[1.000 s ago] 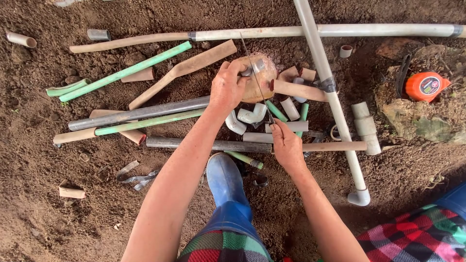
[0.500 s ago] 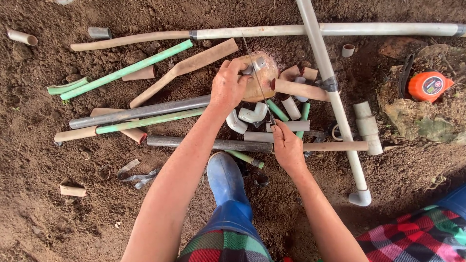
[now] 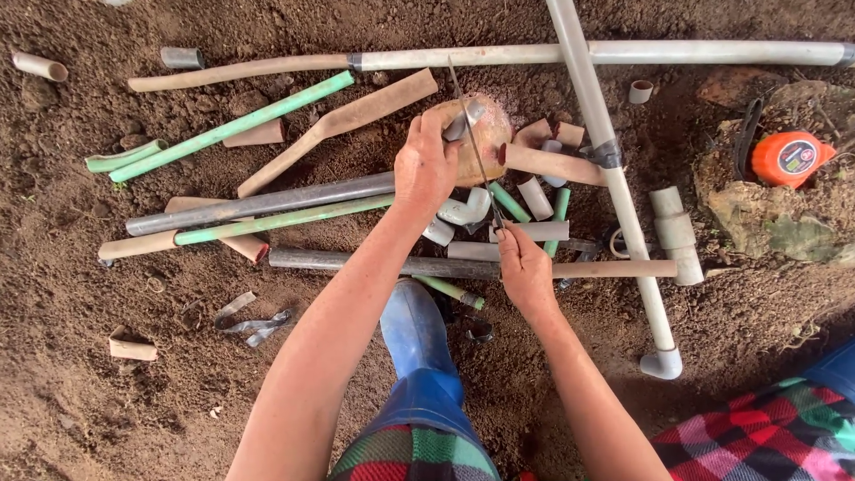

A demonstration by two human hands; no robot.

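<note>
Pipe piece, short and grey, lies on a round brown rock in the middle of the pipe pile on the dirt ground. It looks light, hard and smooth, so it may roll. The left hand has its fingers curled tight around it. The right hand fingers pinch the low end of a thin hacksaw blade, which looks bendy.

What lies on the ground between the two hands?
In the head view, a white pipe elbow and short white pipe pieces lie between the left hand and right hand; a thin blade spans the gap.
</note>
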